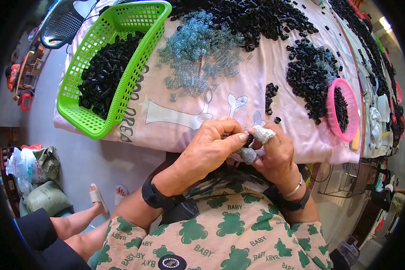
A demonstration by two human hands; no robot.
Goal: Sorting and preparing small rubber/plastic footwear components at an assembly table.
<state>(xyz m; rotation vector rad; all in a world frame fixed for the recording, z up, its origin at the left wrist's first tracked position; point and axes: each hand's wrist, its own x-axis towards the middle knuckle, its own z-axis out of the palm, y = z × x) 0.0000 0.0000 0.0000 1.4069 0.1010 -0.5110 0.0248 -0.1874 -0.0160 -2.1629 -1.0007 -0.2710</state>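
Observation:
Close in front of my body, at the table's near edge, my two hands meet. My left hand [211, 143] is closed, thumb and forefinger pinching a small black plastic piece [248, 139]. Against the same piece, my right hand [276, 150] is closed too, its thumb and forefinger wrapped in whitish-grey finger covers [264, 133]. My fingers hide most of the piece. Just beyond my hands lie a few loose black pieces [270, 96] on the pink cloth [166, 135]. Farther off spreads a heap of small clear bluish pieces [202, 54].
A green plastic basket [121, 105] of black pieces stands at the left. Large black heaps [256, 18] lie at the back and right [306, 76]. A pink basket [352, 108] leans at the right edge. Another person's legs [76, 225] show at lower left, near bags [47, 198].

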